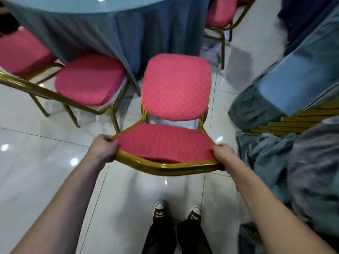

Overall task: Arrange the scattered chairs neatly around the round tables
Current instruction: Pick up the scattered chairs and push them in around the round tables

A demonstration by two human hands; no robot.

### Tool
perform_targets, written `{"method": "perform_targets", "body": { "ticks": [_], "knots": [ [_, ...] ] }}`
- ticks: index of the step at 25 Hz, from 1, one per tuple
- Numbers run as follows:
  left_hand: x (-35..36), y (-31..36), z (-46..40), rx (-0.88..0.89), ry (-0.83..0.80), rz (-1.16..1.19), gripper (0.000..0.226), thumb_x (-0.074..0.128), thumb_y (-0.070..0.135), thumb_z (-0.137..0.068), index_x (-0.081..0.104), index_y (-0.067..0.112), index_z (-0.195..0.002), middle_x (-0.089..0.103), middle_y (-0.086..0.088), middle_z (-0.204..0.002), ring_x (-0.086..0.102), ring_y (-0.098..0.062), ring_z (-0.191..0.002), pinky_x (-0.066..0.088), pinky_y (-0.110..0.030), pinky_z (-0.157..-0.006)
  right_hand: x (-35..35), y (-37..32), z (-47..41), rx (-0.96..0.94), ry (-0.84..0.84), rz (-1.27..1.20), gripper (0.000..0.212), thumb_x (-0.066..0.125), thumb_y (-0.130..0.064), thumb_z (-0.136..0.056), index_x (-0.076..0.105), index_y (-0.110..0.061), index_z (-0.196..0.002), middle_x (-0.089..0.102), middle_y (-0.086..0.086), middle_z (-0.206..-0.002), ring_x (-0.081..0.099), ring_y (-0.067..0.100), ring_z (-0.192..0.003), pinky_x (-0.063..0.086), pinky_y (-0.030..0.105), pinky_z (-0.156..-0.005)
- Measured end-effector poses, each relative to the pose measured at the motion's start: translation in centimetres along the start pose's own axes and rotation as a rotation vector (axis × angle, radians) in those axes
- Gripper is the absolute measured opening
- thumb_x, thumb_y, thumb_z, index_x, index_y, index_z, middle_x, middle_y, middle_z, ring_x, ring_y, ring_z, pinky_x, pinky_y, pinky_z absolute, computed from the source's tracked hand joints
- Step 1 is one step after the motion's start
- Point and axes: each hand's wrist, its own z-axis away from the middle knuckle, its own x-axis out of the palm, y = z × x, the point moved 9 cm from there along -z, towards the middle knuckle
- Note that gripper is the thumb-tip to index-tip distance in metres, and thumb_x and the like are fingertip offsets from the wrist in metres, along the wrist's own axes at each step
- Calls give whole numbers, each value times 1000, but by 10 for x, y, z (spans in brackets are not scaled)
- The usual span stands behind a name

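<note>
I am gripping the red banquet chair [176, 114] by its backrest, left hand [103, 148] and right hand [222, 154] clamped on the gold frame, and judging it needs sliding toward the round table [110, 24].

- Head view: single wide-angle camera, worn at head height, looking forward and steeply down.
- Near field: forearms enter from the lower corners; shoes [177, 212] at bottom centre.
- Far field: round table [88, 5] along the upper edge.
- Edges bowed by lens.
</note>
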Motion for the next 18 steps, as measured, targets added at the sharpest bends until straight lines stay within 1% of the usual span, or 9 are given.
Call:
{"method": "perform_targets", "body": {
  "ticks": [1,2,3,5,8,11,14,16,18],
  "knots": [
    [-19,18,2,3,-1,11,19,61,8,-94,64,1,-112,57,-13,-77,54,-25,-59,54,-30,-49,-1,-15,15,43,-7,-78,27,47,-31,-100,58,-9,-112,65,11,-95,65,26,-76,53,31,-54],
    [-33,32,1,21,7,-3,16,58,5,-94,67,-2,-105,58,-15,-74,57,-27,-61,59,-35,-54,-2,-28,27,53,4,-142,26,44,-29,-100,59,-7,-101,63,13,-91,65,27,-73,55,33,-53],
    [-46,47,3,60,36,-38,18,55,6,-95,69,-3,-99,62,-19,-77,62,-32,-68,61,-42,-67,-5,-44,39,30,37,-171,27,42,-27,-100,59,-8,-91,62,13,-88,63,26,-72,56,36,-56],
    [-65,75,13,176,152,-120,31,44,14,-101,71,-2,-103,67,-25,-96,64,-42,-95,54,-45,-88,-9,-77,58,-111,130,-104,33,36,-30,-102,57,-12,-85,59,10,-85,57,21,-72,51,37,-65],
    [-71,91,30,272,224,-179,47,27,23,-107,65,-3,-115,61,-30,-119,52,-45,-117,40,-48,-101,-6,-109,83,-226,179,32,39,26,-37,-107,56,-12,-105,57,8,-96,54,21,-86,37,35,-74],
    [-66,86,47,273,202,-387,48,21,31,-106,60,10,-126,51,-29,-135,41,-44,-129,31,-52,-107,-3,-109,95,-245,106,120,40,22,-43,-108,51,-17,-112,55,6,-104,51,20,-94,36,34,-79],
    [-53,110,75,416,196,-600,42,25,29,-105,63,16,-117,59,-19,-130,46,-40,-127,34,-52,-108,-21,-110,104,-344,80,175,40,31,-47,-107,57,-20,-121,59,0,-105,52,16,-95,38,33,-78],
    [-29,133,94,489,113,-641,40,26,32,-104,64,22,-110,65,-6,-119,52,-34,-121,32,-51,-110,-37,-114,104,-408,73,164,34,41,-43,-105,59,-24,-126,63,-2,-112,57,13,-98,43,31,-80],
    [1,162,108,526,3,-669,36,30,40,-103,63,25,-105,64,-3,-116,54,-33,-118,33,-51,-108,-54,-124,103,-483,70,143,28,46,-39,-104,58,-30,-128,62,-8,-113,58,3,-94,44,23,-76]
  ]
}}
